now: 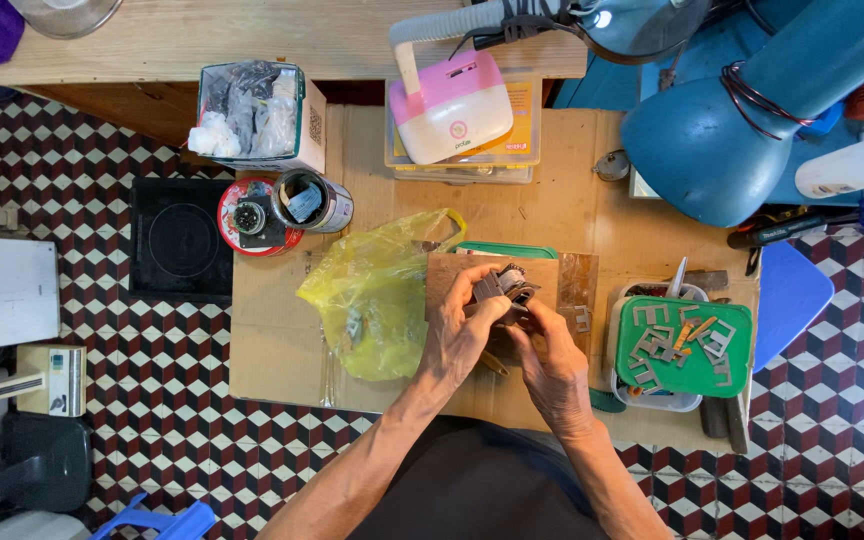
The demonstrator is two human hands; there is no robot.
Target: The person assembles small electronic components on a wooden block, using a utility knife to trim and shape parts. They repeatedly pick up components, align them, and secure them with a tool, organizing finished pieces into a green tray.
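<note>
Over the small wooden board at the middle of the cardboard-covered bench, I see both hands closed on a small grey metal assembly, apparently a stack of thin laminations. Its long axis runs roughly from 8 o'clock to 2 o'clock, upper end toward 2 o'clock; which end is the front I cannot tell.

Hidden or unclear: the lower half of the assembly is covered by fingers, so its full shape is not readable. A thin stick-like item near the left palm is mostly hidden. Contents of the yellow plastic bag at 9 o'clock of the hands show only as a dim grey shape.

Pose: left hand comes in from 7 o'clock, forearm angled up, fingers curled with thumb and forefinger pinching the assembly's left edge. Right hand comes in from 5 o'clock, fingers pressed together and bent, tips gripping the assembly's lower right side. Both wrists sit low over the board.

At 3 o'clock, a green lid on a white tub carries loose E-shaped metal plates. At 12 o'clock sits a pink-and-white device; a blue lamp shade lies toward 1 o'clock.
</note>
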